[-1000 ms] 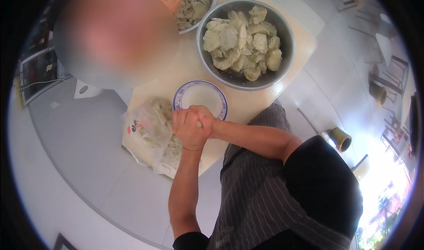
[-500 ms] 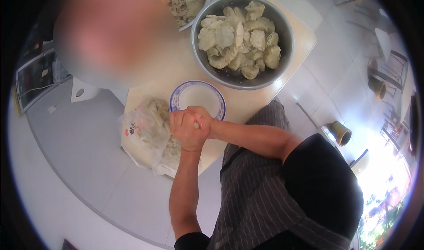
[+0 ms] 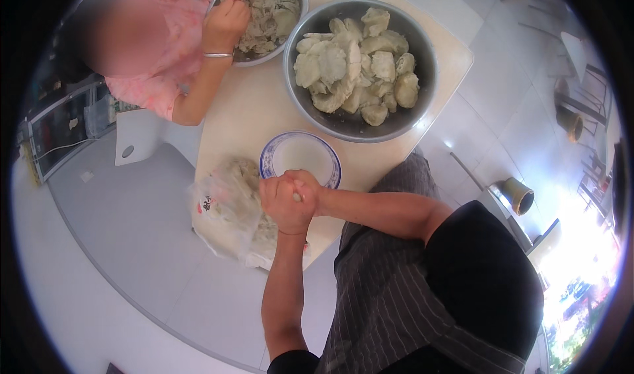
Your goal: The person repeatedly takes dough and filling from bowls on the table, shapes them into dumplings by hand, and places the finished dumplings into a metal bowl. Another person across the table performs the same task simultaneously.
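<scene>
My left hand (image 3: 286, 205) and my right hand (image 3: 310, 190) are clasped tightly together, fingers wrapped round a small lump. Only a pale bit of it (image 3: 297, 197) shows between the fingers, so its kind is hidden. Just beneath and beyond them lies a white dish with a blue patterned rim (image 3: 267, 155), holding cloudy whitish liquid (image 3: 306, 156). Left of my hands, a clear plastic bag (image 3: 228, 209) with pale, shredded-looking pieces rests at the table edge. Farther off, a large metal bowl (image 3: 428, 103) contains thick, pale greyish-green food chunks (image 3: 356, 67).
Across the table (image 3: 238, 120), another person in a pink top (image 3: 188, 21) has both hands (image 3: 228, 21) over a second metal bowl (image 3: 304, 4) of pale torn pieces. A white stool (image 3: 142, 136) stands at the left. A bin (image 3: 516, 197) is on the floor at right.
The view has shifted slightly. The other person's head has moved back to the left, uncovering their hands and bowl. My hands remain clasped near the dish's front rim.
</scene>
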The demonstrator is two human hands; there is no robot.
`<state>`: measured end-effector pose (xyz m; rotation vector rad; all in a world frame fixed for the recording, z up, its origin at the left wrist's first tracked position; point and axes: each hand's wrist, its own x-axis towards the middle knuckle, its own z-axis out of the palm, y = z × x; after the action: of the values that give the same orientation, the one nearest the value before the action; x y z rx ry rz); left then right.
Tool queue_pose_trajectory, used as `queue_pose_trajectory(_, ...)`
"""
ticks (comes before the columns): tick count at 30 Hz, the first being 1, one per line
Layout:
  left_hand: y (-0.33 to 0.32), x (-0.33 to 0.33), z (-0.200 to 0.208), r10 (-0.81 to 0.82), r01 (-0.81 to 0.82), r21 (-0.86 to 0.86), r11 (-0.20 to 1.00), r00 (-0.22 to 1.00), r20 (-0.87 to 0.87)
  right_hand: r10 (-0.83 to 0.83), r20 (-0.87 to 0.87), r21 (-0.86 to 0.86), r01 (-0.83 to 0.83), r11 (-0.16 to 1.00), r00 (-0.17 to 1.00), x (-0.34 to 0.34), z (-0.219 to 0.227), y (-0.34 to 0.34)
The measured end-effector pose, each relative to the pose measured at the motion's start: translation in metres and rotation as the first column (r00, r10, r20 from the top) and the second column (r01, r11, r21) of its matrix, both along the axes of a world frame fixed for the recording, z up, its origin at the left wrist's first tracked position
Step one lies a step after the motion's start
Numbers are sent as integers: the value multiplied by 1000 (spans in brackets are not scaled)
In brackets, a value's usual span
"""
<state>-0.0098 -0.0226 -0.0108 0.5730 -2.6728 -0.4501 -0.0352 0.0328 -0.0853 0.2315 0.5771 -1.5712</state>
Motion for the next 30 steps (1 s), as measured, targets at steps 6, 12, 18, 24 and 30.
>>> queue_pose_trajectory(6,3,-1,1,8,-8,-5,1000,1000,-11,-51,406,91,15,996,912,5,-5,-3)
queue_pose_trajectory(12,5,5,-4,19,-19,2,1000,1000,-21,-25,327,111,-12,994,945,-1,6,0)
queue_pose_trajectory(18,7,15,2,43,-44,-18,999,999,-33,40,342,172,-105,979,939,5,12,-1)
queue_pose_trajectory(24,10,16,4,51,-51,-7,999,997,-57,29,-72,-17,-30,999,997,12,3,6)
queue_pose_trajectory(30,10,22,6,48,-49,-18,999,997,-61,54,-23,118,-51,992,998,18,6,0)
